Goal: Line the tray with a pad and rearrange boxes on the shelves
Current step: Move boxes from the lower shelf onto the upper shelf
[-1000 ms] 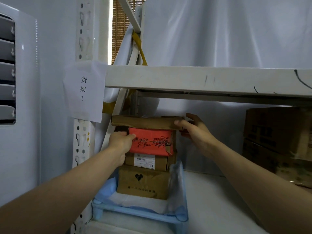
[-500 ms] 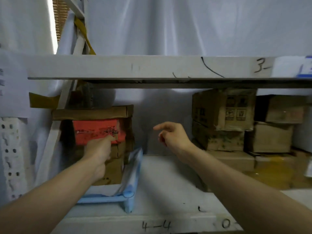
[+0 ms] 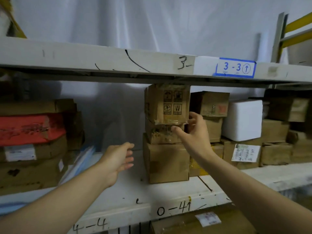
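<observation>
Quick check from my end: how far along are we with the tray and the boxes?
Done: the blue tray looks lined and already holds a box stack. In hand: the right hand reaches the top box of the middle stack without gripping it; the left hand hovers open. Left: moving that stack.

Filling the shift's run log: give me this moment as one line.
right hand: reaching box with handling symbols | left hand: open, empty | phase: box rearranging

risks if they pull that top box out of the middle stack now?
1. The top box sits just under the upper shelf; lifting it may jam.
2. The right hand only reaches its lower corner and the left hand is off it; a one-sided pull could tip it.
3. The crumpled middle box may shift.
</observation>
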Demonstrator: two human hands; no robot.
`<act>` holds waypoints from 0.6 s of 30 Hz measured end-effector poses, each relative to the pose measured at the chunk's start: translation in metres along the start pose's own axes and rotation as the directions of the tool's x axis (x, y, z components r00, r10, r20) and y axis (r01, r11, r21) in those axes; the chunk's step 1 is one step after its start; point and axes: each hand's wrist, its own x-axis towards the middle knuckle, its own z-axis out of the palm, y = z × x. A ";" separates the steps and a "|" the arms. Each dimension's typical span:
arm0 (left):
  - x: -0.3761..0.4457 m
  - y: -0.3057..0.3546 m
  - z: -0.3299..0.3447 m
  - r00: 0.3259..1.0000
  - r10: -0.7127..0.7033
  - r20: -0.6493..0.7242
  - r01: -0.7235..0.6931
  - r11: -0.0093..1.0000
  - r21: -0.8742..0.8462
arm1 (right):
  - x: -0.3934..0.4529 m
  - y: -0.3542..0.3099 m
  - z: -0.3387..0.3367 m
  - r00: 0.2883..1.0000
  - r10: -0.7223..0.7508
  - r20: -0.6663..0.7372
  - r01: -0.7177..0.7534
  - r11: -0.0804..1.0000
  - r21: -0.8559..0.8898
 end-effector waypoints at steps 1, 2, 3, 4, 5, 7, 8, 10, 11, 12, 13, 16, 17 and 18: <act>0.002 0.002 0.005 1.000 0.000 0.019 -0.001 1.000 0.010 | 0.005 0.000 -0.004 1.000 0.009 -0.024 -0.010 1.000 -0.022; 0.004 0.005 0.009 0.999 -0.002 0.034 0.001 1.000 0.023 | 0.011 0.000 -0.006 0.999 0.009 -0.037 -0.011 0.999 -0.047; 0.008 0.009 0.013 0.999 0.002 0.047 -0.004 0.999 0.034 | 0.017 -0.001 -0.005 0.999 0.000 -0.040 -0.002 0.997 -0.073; 0.012 0.015 0.016 0.998 0.005 0.061 -0.007 0.999 0.038 | 0.022 -0.003 -0.004 0.999 -0.021 -0.038 0.017 0.995 -0.098; 0.017 0.020 0.018 0.997 0.008 0.073 -0.011 0.999 0.038 | 0.028 -0.006 0.000 0.998 -0.043 -0.036 0.038 0.993 -0.115; 0.030 0.033 0.024 0.995 0.004 0.103 -0.008 0.999 0.037 | 0.038 -0.012 0.011 0.997 -0.070 -0.037 0.064 0.988 -0.142; 0.034 0.040 0.026 0.992 0.002 0.123 -0.006 1.000 0.029 | 0.043 -0.014 0.017 0.996 -0.072 -0.051 0.063 0.984 -0.167; 0.044 0.051 0.031 0.988 0.007 0.153 -0.007 1.000 0.000 | 0.056 -0.019 0.029 0.993 -0.060 -0.100 0.035 0.971 -0.235; 0.047 0.055 0.035 0.986 0.006 0.166 -0.003 1.000 -0.017 | 0.062 -0.022 0.035 0.990 -0.046 -0.134 0.008 0.961 -0.275; 0.052 0.060 0.037 0.983 0.004 0.182 0.003 0.999 -0.035 | 0.069 -0.025 0.040 0.985 -0.037 -0.171 -0.019 0.948 -0.316; 0.055 0.063 0.040 0.980 0.008 0.200 0.002 0.999 -0.052 | 0.074 -0.028 0.045 0.979 -0.025 -0.204 -0.049 0.936 -0.349; 0.067 0.071 0.048 0.963 0.003 0.269 0.020 0.996 -0.083 | 0.085 -0.034 0.057 0.967 0.032 -0.254 -0.132 0.913 -0.385; 0.071 0.072 0.051 0.956 -0.005 0.292 0.033 0.995 -0.093 | 0.087 -0.034 0.061 0.963 0.045 -0.266 -0.150 0.908 -0.390; 0.076 0.072 0.053 0.949 -0.010 0.315 0.042 0.995 -0.093 | 0.088 -0.033 0.063 0.960 0.054 -0.276 -0.164 0.905 -0.392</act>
